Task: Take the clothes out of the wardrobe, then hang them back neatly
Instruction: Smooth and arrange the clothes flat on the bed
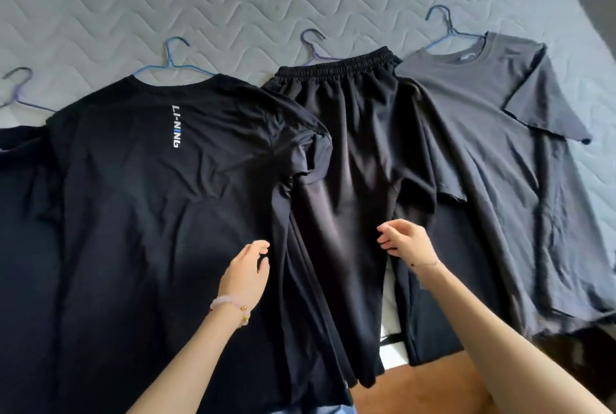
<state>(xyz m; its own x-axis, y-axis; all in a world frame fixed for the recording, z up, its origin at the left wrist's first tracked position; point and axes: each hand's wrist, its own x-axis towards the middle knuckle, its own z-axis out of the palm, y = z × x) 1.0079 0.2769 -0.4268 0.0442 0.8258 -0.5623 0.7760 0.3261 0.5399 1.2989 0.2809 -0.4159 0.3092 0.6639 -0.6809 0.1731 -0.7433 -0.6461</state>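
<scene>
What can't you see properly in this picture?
Head view:
- Leftmost garment: cut off by the left edge.
- Middle hanger: only its hook shows; shorts cover the rest.
- Left hand, right hand: curled fingers hide whether they grip cloth.
- Grey shirt: hem blurred.

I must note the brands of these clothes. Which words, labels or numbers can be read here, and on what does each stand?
"LI-NING": printed vertically on the black T-shirt, below the collar.
Pale mark inside the collar of the grey T-shirt: too small to read.
No other text shows.
</scene>
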